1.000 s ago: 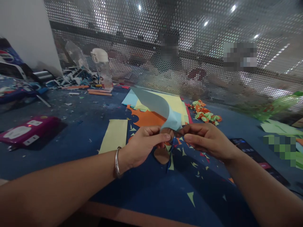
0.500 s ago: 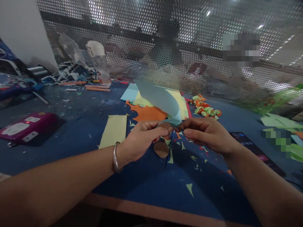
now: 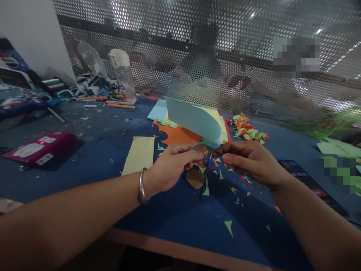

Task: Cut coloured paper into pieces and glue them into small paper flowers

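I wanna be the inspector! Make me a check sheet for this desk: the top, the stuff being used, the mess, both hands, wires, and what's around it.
Surface: dark blue tabletop, strewn with small paper scraps.
Things in use: light blue paper, curling up; brown piece against it; round brown piece below.
Clutter: orange sheet, crumpled orange-and-green bits, purple box, phone, white-lidded bottle.
Left hand: fingers pinch the light blue paper and brown piece.
Right hand: by the paper's near end; what its fingers hold is unclear.
Cables: thin dark strand at the right edge, maybe a cable.
Surroundings: perforated screen behind; pale wall at left.
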`<state>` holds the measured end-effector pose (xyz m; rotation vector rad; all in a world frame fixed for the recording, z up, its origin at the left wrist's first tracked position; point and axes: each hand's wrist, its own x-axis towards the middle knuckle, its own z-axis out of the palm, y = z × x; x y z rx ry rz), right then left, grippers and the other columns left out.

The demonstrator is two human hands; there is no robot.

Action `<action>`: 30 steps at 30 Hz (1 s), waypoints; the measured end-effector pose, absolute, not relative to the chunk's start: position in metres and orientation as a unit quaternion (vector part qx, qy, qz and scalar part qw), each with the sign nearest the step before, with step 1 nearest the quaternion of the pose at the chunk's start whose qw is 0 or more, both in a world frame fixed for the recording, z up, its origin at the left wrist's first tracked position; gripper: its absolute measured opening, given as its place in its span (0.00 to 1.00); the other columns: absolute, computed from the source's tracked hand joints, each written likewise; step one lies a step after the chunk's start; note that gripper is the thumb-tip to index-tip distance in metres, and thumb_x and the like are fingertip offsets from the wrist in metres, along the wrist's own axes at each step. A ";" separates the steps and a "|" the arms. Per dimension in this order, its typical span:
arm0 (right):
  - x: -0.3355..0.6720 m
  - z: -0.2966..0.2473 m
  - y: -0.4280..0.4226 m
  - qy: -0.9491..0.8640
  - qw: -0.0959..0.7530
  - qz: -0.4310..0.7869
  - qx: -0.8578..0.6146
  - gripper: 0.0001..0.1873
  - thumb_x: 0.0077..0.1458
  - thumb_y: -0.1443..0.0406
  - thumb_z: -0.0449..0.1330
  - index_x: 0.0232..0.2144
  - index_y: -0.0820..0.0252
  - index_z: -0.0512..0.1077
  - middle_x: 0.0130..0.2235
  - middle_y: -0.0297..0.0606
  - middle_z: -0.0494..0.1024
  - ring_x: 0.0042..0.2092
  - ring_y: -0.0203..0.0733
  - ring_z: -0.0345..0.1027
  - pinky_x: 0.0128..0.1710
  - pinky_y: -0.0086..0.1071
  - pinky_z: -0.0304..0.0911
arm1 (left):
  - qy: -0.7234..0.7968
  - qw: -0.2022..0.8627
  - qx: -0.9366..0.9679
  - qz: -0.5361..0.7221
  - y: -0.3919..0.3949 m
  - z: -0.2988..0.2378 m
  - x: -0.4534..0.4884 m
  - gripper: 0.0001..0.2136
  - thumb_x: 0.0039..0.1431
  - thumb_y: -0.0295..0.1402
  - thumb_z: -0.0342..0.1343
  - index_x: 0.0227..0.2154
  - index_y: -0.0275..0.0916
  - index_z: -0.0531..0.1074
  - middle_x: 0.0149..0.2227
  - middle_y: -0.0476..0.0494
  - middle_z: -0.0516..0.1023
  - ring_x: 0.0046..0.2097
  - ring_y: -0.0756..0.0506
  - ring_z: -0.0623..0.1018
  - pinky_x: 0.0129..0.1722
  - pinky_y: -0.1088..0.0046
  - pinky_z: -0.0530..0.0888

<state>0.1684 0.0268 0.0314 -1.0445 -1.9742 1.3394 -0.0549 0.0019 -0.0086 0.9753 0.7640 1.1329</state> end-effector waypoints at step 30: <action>0.167 0.036 0.025 -0.731 0.246 0.477 -0.421 0.19 0.58 0.52 0.64 0.38 0.64 0.77 0.20 0.28 0.64 0.20 0.27 0.49 0.17 0.25 0.40 | 0.331 0.675 0.418 0.510 0.000 -0.010 -0.053 0.04 0.50 0.29 0.67 0.29 0.37 0.79 0.27 0.50 0.75 0.28 0.53 0.67 0.29 0.74 0.60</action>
